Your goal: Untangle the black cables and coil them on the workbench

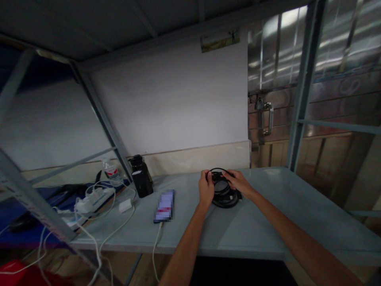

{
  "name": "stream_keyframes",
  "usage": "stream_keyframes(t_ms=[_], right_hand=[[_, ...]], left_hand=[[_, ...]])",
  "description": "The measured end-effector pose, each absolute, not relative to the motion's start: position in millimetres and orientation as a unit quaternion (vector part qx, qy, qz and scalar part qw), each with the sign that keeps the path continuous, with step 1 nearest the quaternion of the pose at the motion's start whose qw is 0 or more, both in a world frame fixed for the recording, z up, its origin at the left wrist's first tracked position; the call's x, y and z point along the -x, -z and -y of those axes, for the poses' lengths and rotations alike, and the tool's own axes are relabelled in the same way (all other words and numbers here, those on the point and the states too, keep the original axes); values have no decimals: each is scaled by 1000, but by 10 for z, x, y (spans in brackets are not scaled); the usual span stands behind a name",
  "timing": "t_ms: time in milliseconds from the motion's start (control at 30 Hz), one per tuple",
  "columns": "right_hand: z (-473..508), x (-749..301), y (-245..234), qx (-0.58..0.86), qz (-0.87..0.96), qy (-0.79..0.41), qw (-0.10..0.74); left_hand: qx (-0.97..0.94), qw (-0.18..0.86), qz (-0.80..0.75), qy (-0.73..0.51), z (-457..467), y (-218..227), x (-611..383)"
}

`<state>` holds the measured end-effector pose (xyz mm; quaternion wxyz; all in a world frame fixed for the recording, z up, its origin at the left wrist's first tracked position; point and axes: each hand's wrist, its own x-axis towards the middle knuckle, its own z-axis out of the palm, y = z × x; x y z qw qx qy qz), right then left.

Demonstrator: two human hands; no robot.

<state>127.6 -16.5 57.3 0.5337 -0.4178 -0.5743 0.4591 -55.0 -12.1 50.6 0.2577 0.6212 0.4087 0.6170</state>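
A coiled black cable (225, 201) rests on the grey metal surface in front of me, with a connector end showing at its right side. My left hand (206, 186) is closed on the coil's upper left part, thumb and fingers pinching the cable. From the other side, my right hand (239, 182) grips the cable at the upper right of the coil. An upper loop is raised a little between the two hands. Exactly which strands lie within my fingers is hidden.
Left of the coil lies a phone (164, 205) with a white cable plugged in. Farther left are a black box-shaped item (142, 182), a white adapter (125, 205), a power strip (94, 200) with tangled cords and a plastic bottle (112, 172). Metal posts (304, 87) frame the surface.
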Motion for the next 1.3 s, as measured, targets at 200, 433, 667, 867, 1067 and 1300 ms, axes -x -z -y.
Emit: stream_keyframes(t_ms=[200, 433, 667, 867, 1067, 1300], right_hand=[[143, -1273, -554, 433, 579, -444, 530], [144, -1283, -565, 439, 594, -424, 524], [128, -1290, -531, 448, 620, -381, 519], [121, -1280, -492, 442, 659, -337, 506], [77, -1279, -473, 451, 668, -309, 504], [83, -1270, -483, 458, 663, -318, 499]], left_hand=[[-642, 204, -424, -605, 55, -447, 568], [-654, 187, -424, -597, 31, -422, 579], [-692, 178, -432, -551, 40, -419, 583], [-753, 137, -426, -483, 67, -400, 566], [-750, 141, -419, -492, 61, -397, 571], [-722, 193, -395, -534, 27, -395, 570]])
